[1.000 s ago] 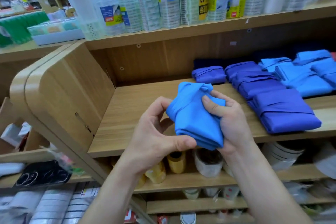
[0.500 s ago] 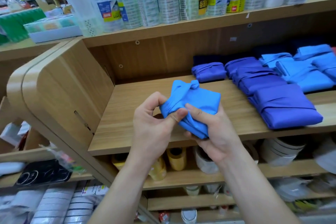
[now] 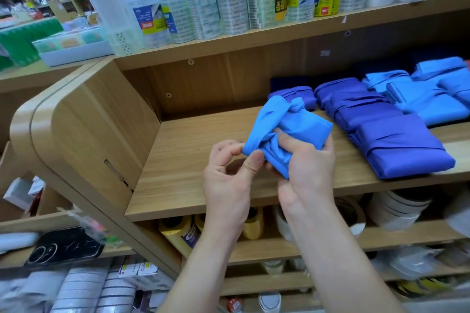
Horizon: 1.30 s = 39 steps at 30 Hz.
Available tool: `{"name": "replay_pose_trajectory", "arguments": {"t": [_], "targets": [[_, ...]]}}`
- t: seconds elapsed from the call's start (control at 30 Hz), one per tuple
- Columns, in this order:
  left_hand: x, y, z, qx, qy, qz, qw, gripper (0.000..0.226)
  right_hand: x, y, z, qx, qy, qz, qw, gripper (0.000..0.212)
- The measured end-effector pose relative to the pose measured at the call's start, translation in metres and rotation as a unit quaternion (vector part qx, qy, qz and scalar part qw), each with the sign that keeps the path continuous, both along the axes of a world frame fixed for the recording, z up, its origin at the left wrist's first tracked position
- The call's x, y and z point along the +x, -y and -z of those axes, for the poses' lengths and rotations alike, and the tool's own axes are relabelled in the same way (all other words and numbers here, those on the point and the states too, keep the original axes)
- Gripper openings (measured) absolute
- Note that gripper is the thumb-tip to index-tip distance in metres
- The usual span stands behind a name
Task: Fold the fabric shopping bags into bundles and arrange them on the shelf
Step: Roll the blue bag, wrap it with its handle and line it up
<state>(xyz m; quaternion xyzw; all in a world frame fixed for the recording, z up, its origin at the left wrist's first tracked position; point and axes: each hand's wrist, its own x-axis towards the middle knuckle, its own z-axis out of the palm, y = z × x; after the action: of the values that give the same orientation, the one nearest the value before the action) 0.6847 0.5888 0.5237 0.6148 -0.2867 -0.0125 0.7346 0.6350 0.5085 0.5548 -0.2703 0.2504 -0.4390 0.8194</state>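
A light blue fabric bag [image 3: 284, 124], partly folded with a knotted handle at its top, is held above the wooden shelf [image 3: 193, 160]. My right hand [image 3: 305, 168] grips the bundle from below, thumb pressed into its folds. My left hand [image 3: 229, 180] pinches the bag's lower left strap end between thumb and forefinger. Folded dark blue bundles [image 3: 391, 142] lie in a row on the shelf to the right, and light blue bundles [image 3: 429, 94] lie behind them.
The shelf's left part is bare wood up to the rounded side panel [image 3: 84, 129]. Tape roll packs [image 3: 229, 0] stand on the shelf above. Tape rolls [image 3: 254, 223] and other goods fill the lower shelves.
The bag has been turned and lifted slightly. My left hand moved from cupping the bundle to pinching its strap end, and the right hand shifted under the bundle.
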Motion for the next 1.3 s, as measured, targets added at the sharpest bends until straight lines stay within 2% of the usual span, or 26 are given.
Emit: {"name": "replay_pose_trajectory", "arguments": {"t": [0.1,0.13,0.23,0.27,0.33,0.43,0.5,0.6,0.63,0.77,0.83,0.87,0.93,0.97,1.0,1.03,1.07,1.1,1.13,1.2,1.27,1.3], "targets": [[-0.007,-0.003,0.006,0.059,0.061,-0.018,0.996,0.009,0.010,-0.003,0.003,0.002,0.014,0.046,0.999,0.043],[-0.009,-0.005,0.007,0.078,0.085,-0.022,0.993,0.007,0.013,-0.004,0.005,-0.026,0.011,0.067,0.997,0.043],[-0.010,-0.012,0.004,0.119,0.176,-0.029,0.977,0.007,0.017,-0.004,0.011,-0.209,-0.064,0.136,0.966,0.038],[-0.009,-0.014,0.003,0.125,0.198,-0.032,0.972,0.007,0.018,-0.002,0.011,-0.240,-0.077,0.140,0.958,0.037],[-0.009,-0.014,0.000,0.139,0.218,-0.038,0.965,0.009,0.020,0.002,0.010,-0.229,-0.078,0.127,0.962,0.036],[-0.005,-0.009,0.003,0.106,0.149,-0.066,0.981,0.009,0.019,0.004,0.007,-0.097,-0.027,0.000,0.995,0.026],[0.001,-0.010,0.004,0.076,0.087,-0.084,0.990,0.014,0.018,0.008,0.007,-0.066,-0.020,-0.063,0.996,0.011],[0.000,-0.012,0.006,0.093,0.089,-0.078,0.989,0.013,0.020,0.015,0.003,-0.096,-0.061,-0.042,0.993,0.016],[-0.002,-0.012,0.005,0.093,0.067,-0.069,0.991,0.012,0.021,0.016,0.001,-0.095,-0.066,-0.024,0.993,0.016],[-0.010,-0.003,-0.004,0.000,-0.134,-0.007,0.991,0.003,0.025,0.014,-0.004,0.012,-0.036,0.016,0.999,0.019],[-0.012,0.001,-0.007,0.008,-0.138,-0.005,0.990,0.011,0.028,0.014,-0.006,0.057,-0.032,0.015,0.998,0.015],[-0.014,0.000,-0.008,0.033,-0.093,-0.018,0.995,0.015,0.029,0.015,-0.006,0.065,-0.030,0.021,0.997,0.013],[-0.015,-0.005,-0.007,0.108,0.113,-0.063,0.986,0.010,0.034,0.019,-0.004,0.027,-0.048,0.061,0.997,0.011],[-0.014,-0.008,-0.004,0.152,0.243,-0.083,0.954,0.009,0.035,0.021,-0.002,-0.031,-0.074,0.098,0.992,0.011],[-0.011,-0.011,0.001,0.193,0.355,-0.103,0.909,0.011,0.036,0.022,0.001,-0.103,-0.105,0.133,0.980,0.011],[-0.007,-0.013,0.003,0.227,0.430,-0.118,0.866,0.013,0.036,0.023,0.004,-0.177,-0.134,0.156,0.962,0.012],[-0.004,-0.016,0.001,0.247,0.467,-0.127,0.840,0.014,0.034,0.024,0.007,-0.244,-0.159,0.168,0.942,0.014],[-0.002,-0.019,-0.003,0.250,0.478,-0.137,0.831,0.014,0.031,0.024,0.008,-0.302,-0.182,0.172,0.920,0.014],[0.000,-0.023,-0.008,0.240,0.467,-0.146,0.839,0.013,0.028,0.023,0.009,-0.348,-0.196,0.173,0.900,0.012],[0.003,-0.029,-0.021,0.200,0.383,-0.157,0.888,0.018,0.022,0.024,0.010,-0.416,-0.199,0.174,0.870,0.008],[0.006,-0.030,-0.034,0.179,0.229,-0.127,0.948,0.034,0.018,0.023,0.010,-0.464,-0.191,0.163,0.850,0.010],[0.009,-0.030,-0.039,0.175,0.139,-0.077,0.972,0.041,0.017,0.023,0.008,-0.481,-0.187,0.145,0.844,0.012]]}}
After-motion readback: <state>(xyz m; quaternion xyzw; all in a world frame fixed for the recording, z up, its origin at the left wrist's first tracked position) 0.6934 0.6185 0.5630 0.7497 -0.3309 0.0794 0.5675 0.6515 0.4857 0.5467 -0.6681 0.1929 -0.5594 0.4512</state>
